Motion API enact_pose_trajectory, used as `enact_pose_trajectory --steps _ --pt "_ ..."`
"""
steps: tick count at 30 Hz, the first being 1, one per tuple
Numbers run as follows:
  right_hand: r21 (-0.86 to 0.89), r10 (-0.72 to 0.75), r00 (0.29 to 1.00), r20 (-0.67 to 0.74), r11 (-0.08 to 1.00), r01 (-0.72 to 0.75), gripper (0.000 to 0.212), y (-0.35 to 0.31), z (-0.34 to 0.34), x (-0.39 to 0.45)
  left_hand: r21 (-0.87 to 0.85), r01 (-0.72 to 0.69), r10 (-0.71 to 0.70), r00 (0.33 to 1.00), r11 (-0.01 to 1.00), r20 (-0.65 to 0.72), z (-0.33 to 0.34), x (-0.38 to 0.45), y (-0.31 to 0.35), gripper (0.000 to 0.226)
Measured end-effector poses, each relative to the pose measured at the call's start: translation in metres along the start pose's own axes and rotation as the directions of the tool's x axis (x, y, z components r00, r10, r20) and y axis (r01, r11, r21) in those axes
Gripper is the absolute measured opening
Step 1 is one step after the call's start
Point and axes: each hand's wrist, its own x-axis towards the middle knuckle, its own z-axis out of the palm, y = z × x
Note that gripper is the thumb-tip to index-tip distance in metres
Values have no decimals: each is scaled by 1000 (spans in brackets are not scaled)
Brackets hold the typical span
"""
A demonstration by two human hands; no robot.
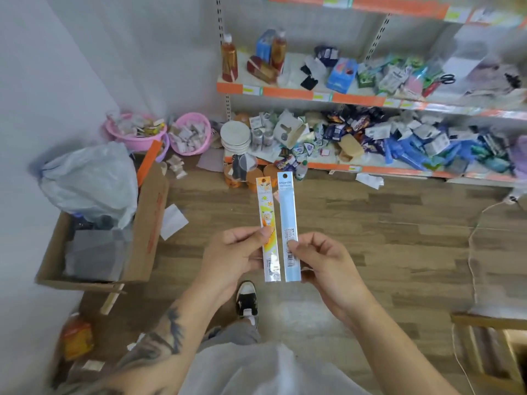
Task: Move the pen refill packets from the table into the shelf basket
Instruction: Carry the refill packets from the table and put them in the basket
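I hold two long, thin pen refill packets upright in front of me, side by side. My left hand (236,256) pinches the orange and yellow packet (266,212) near its lower half. My right hand (325,266) pinches the pale blue packet (287,212) at its barcode label. Both packets hang over the wooden floor, well short of the shelves (370,98). Two pink baskets (192,132) stand on the floor at the left end of the shelf unit, filled with small packets. I cannot see the table.
An open cardboard box (148,223) with a grey plastic bag (91,178) stands at my left. The orange-edged shelves are heaped with small goods. Round tins (236,138) sit at the shelf foot. A wooden stool (490,349) and a white cord (472,252) lie at right.
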Motion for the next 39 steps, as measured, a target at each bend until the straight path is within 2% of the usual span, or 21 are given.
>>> enact_pose_trajectory --steps 3,8,14,18,21,24,28,32,36,39 --pt "16 -15 1000 3 1000 15 32 -32 8 37 3 -6 6 1000 1000 -20 0 37 36 20" --pt "25 -70 998 0 997 70 11 -69 15 87 34 -26 28 999 999 -34 2 88 78 18" --pt "-11 -118 993 -31 993 117 18 -101 11 142 65 -61 68 991 996 -115 11 147 117 7" --pt "-26 -209 977 -36 978 208 13 -137 9 185 18 -107 109 987 994 -117 27 182 152 13" --pt "-9 -334 942 -41 943 334 10 -179 11 221 -28 -151 149 985 988 -83 48 211 188 20" --pt "58 -442 897 -16 895 442 15 -229 12 256 -89 -250 252 968 964 9 78 237 233 22" --pt "71 -572 820 -16 817 572 6 -304 4 292 -226 -306 335 937 925 103 119 268 293 50" --pt "12 -661 749 -44 750 662 13 -365 -15 329 -272 -410 449 888 871 99 159 304 344 26" --pt "46 -691 722 -28 721 692 10 -416 -31 360 -246 -476 513 852 844 110 192 338 386 23" --pt "10 -747 665 -11 664 747 7 -447 -45 376 -176 -563 581 810 808 77 207 363 412 16"
